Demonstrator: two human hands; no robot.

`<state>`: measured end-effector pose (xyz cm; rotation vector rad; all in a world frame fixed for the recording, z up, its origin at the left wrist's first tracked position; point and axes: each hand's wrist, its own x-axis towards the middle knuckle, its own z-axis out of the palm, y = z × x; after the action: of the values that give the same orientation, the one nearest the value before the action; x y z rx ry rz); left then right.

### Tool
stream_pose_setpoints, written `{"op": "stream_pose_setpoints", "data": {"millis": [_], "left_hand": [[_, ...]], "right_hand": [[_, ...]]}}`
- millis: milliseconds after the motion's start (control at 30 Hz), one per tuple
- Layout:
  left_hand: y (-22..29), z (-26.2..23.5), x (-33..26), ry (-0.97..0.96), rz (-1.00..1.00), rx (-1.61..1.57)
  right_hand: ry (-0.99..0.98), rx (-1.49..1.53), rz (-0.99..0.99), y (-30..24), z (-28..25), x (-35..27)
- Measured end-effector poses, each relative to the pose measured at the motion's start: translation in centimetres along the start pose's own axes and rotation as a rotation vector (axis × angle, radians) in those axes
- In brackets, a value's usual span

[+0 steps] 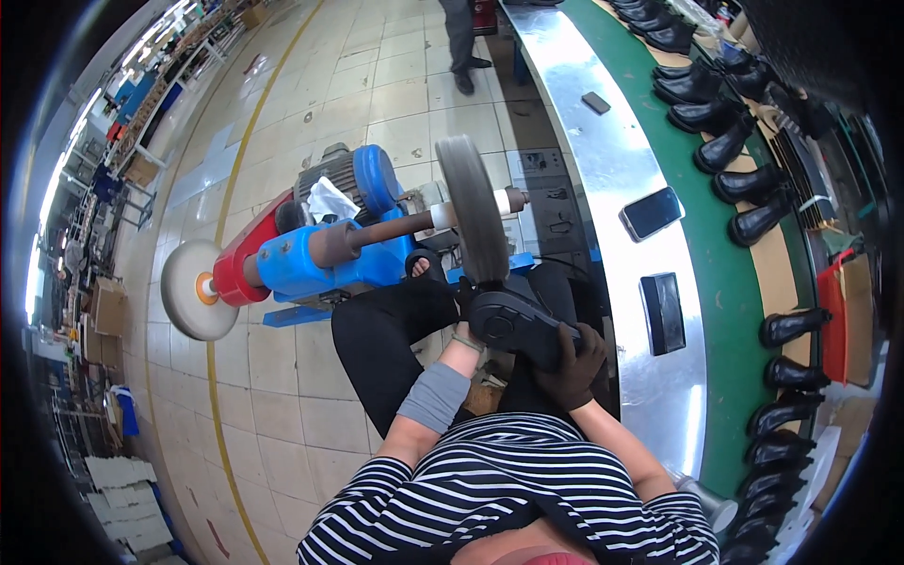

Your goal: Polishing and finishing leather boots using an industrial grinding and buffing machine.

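A black shoe (513, 325) is held over my lap, its dark sole turned up toward me. One end of it meets or nearly meets the lower edge of a dark buffing wheel (474, 212). At the other end, my right hand (574, 369), in a dark glove, wraps its fingers around the shoe. My left hand (463, 299), also in a dark glove, grips the near-wheel end from the left, its fingers mostly hidden behind the shoe.
The wheel sits on the shaft of a blue and red machine (311, 259) with a pale wheel (200, 289) at its left end. On the metal bench (603, 141) lie a phone (652, 214) and a black tray (663, 314). Black boots (753, 217) line the green surface beyond.
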<state>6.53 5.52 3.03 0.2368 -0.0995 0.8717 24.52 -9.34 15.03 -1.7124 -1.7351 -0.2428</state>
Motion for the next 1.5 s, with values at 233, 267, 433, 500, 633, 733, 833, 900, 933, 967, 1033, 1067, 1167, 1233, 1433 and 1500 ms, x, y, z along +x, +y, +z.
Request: {"op": "stream_pose_setpoints", "data": {"millis": [233,267,433,500,633,733,833,900,933,967,1033,1067,1167,1233,1433,1500], "left_hand": [[-1.0,5.4,1.8,0.436,0.12,-0.066],[-1.5,7.2,1.7,0.458,0.112,-0.049],[-2.8,15.3,2.0,0.483,0.091,0.054],[-3.1,17.0,2.3,0.395,0.116,0.082],[-3.0,18.4,2.2,0.291,0.228,1.015],[-2.1,18.9,2.0,0.243,0.282,1.58],[-2.1,19.6,2.8,0.228,0.48,1.858],[-2.2,20.3,3.4,0.179,0.683,2.064],[-2.3,20.6,3.7,0.2,0.651,1.965],[-2.3,20.8,3.9,0.276,0.539,1.716],[-2.4,21.2,4.2,0.421,0.173,0.997],[-2.4,21.2,4.3,0.456,0.096,0.915],[-2.7,21.2,4.2,0.433,0.111,1.204],[-2.6,21.1,4.2,0.394,0.079,1.094],[-2.2,21.4,3.1,0.161,0.033,0.513],[-2.1,21.7,2.6,0.18,0.01,0.618]], "right_hand": [[0.058,0.036,0.045,1.5,-1.2,-2.6],[0.095,0.069,0.029,1.9,-1.1,-3.0],[0.199,0.14,0.012,3.4,-0.6,-3.8],[0.22,0.191,0.058,3.9,-0.3,-3.9],[0.281,0.278,0.097,4.8,0.5,-3.8],[0.324,0.314,0.088,5.2,1.1,-3.7],[0.332,0.304,0.092,5.3,1.3,-3.8],[0.339,0.314,0.101,5.3,1.4,-3.8],[0.351,0.32,0.094,5.3,1.5,-3.8],[0.346,0.333,0.107,5.3,1.5,-3.9],[0.357,0.368,0.113,5.6,1.9,-4.0],[0.372,0.371,0.111,5.7,2.1,-3.9],[0.399,0.377,0.112,6.2,2.7,-3.9],[0.397,0.38,0.118,6.4,2.8,-3.8],[0.412,0.379,0.118,6.2,2.8,-3.6],[0.415,0.387,0.124,6.2,2.9,-3.5]]}}
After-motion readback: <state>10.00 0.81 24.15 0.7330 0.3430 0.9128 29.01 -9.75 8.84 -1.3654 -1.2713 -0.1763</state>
